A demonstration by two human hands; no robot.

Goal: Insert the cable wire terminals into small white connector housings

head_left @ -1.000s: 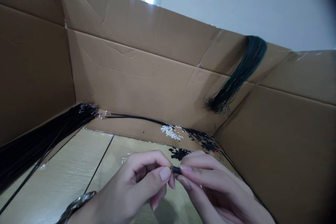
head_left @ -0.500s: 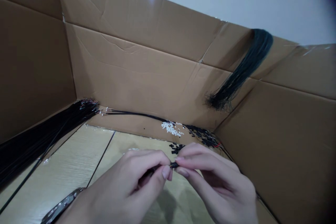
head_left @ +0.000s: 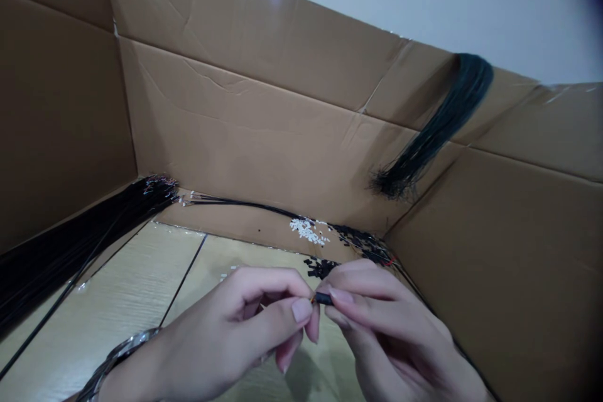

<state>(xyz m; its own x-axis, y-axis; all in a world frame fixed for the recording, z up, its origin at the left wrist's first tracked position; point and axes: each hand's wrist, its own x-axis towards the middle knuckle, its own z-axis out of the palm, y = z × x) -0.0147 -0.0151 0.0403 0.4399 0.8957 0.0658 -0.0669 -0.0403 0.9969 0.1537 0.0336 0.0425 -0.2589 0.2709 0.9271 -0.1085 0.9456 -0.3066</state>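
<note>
My left hand (head_left: 245, 333) and my right hand (head_left: 391, 333) meet low in the middle of the view, fingertips pinched together. Between them sits a small black sleeve (head_left: 323, 298) with a thin wire end showing at its left tip. The left thumb and forefinger pinch the wire end; the right thumb and forefinger grip the black piece. A metal watch band (head_left: 115, 358) is on my left wrist. Both hands hover over a pale wooden surface (head_left: 127, 308) inside cardboard walls.
Cardboard walls (head_left: 264, 132) stand on three sides. A thick bundle of black wires (head_left: 80, 239) lies at the left. Another dark bundle (head_left: 433, 132) hangs over the right wall. White bits (head_left: 308, 230) and small black pieces (head_left: 362, 242) lie at the back corner.
My hands have shifted slightly right and stayed pinched on the small black piece. The view has barely moved.
</note>
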